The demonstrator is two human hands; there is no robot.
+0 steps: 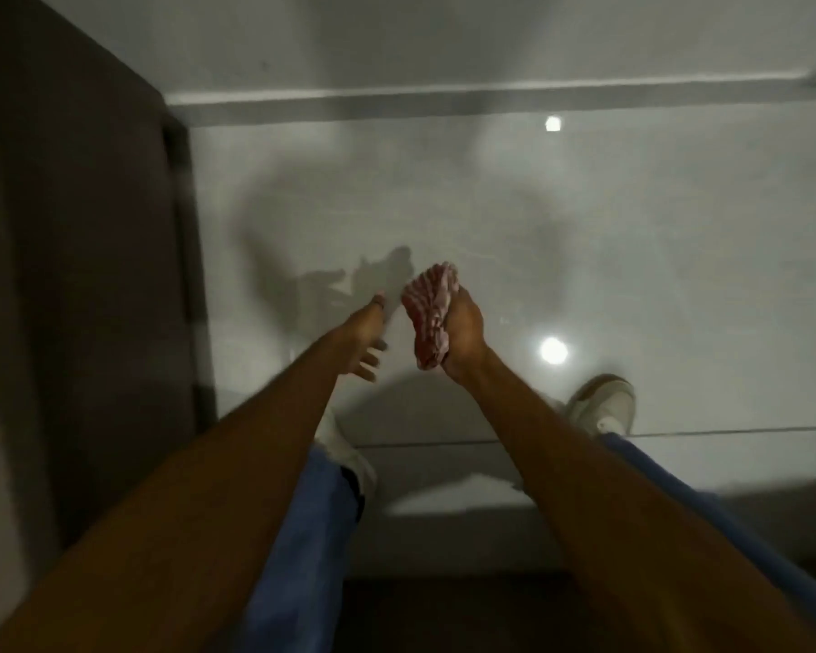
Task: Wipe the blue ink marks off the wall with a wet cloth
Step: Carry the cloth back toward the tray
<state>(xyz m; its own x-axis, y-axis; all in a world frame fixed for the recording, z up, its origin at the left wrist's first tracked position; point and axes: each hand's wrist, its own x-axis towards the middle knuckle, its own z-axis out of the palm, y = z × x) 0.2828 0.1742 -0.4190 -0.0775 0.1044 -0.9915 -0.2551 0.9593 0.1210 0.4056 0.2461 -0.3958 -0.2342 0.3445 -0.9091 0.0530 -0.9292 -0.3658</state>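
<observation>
Forearms out, I'm bunching the cloth (432,318) firmly in my right hand (462,332), left hand (366,351) fingers spread empty; no ink showing.

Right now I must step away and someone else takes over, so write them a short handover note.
Right hand: shut on the bunched pink cloth, held out over the glossy floor.
Left hand: open, empty, beside the cloth.
Wall: ahead, pale; no blue ink shows in this blurred view.
Done: cloth in hand.
Left: find the marks and wipe them; wetness cannot be judged.
</observation>
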